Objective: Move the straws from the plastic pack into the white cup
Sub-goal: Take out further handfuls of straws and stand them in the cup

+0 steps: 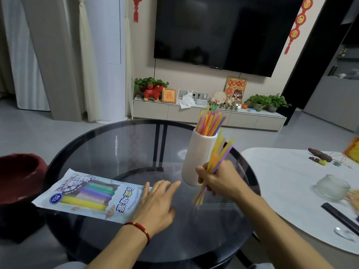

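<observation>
A white ribbed cup [198, 158] stands on the round dark glass table [120, 152], with several colourful straws [210, 123] sticking out of its top. My right hand [217, 180] grips a bundle of yellow, purple and orange straws [221, 152], held slanted just right of the cup. The plastic straw pack [91, 196] lies flat at the table's left. My left hand [157, 200] rests with straight fingers on the pack's right end.
A dark red bin [17, 177] stands left of the table. At the right a white table [287, 187] carries a glass bowl [332, 187], a black strip and small items. A TV and low cabinet line the far wall.
</observation>
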Motion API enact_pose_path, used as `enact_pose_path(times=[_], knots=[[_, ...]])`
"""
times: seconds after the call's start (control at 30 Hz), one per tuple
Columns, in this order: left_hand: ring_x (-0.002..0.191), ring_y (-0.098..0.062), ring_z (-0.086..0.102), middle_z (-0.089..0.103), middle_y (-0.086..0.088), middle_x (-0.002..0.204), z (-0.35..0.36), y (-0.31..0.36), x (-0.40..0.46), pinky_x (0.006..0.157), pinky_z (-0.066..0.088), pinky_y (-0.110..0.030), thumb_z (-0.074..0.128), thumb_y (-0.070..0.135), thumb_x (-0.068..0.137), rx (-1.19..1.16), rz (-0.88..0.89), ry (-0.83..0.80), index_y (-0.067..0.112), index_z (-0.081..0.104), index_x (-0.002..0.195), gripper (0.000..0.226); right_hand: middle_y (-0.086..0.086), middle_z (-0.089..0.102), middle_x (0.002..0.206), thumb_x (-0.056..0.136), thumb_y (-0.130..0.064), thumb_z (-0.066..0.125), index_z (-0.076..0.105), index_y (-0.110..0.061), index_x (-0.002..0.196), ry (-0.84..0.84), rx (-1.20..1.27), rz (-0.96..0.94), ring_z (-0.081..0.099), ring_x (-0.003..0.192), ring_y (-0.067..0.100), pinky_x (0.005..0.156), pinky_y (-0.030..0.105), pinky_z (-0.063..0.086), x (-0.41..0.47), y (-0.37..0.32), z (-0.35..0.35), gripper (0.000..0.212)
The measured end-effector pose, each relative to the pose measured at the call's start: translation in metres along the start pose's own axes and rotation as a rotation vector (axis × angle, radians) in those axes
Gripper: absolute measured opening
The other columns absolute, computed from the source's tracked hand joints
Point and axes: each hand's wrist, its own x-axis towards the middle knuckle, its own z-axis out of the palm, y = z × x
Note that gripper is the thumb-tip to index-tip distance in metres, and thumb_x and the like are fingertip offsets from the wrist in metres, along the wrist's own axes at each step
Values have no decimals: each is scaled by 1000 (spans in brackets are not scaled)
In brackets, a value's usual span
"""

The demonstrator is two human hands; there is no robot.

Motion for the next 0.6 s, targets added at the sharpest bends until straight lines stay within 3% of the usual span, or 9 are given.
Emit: enact_pose_path(times=[0.17,0.27,0.33,0.4,0.53,0.6], knots=[[141,-14,26,41,9,143,-5,10,6,122,12,-48,54,26,83,-122,25,37,32,30,151,73,6,68,62,104,-23,55,73,-3,80,36,18,33,72,61,36,54,47,64,0,15,22,36],[138,-17,32,45,3,142,-6,20,11,119,22,-37,52,27,83,-245,28,85,25,36,149,69,22,72,73,103,-21,56,72,-1,85,-38,16,29,73,63,38,57,52,64,0,17,26,32],[141,-17,30,41,2,148,-8,28,12,116,24,-29,56,23,89,-311,-17,76,22,33,151,66,23,74,75,102,-20,56,72,-2,85,-43,31,46,74,63,37,60,51,65,1,19,22,30],[138,-20,36,45,0,146,-10,34,13,113,31,-30,58,20,91,-333,-67,42,21,35,150,63,22,75,74,102,-20,56,74,-6,84,2,84,78,75,63,36,62,48,66,4,20,14,29],[102,-24,64,72,-2,106,-11,50,13,89,52,-37,59,20,89,-395,-121,-3,21,69,110,23,18,75,75,102,-19,58,74,-6,84,30,154,44,74,62,35,60,45,66,2,19,8,27],[95,-22,67,75,1,99,-10,56,13,85,56,-39,61,25,89,-437,-159,-44,23,74,103,20,11,75,75,104,-22,58,73,-7,84,34,103,5,74,59,30,59,44,66,0,19,9,29]])
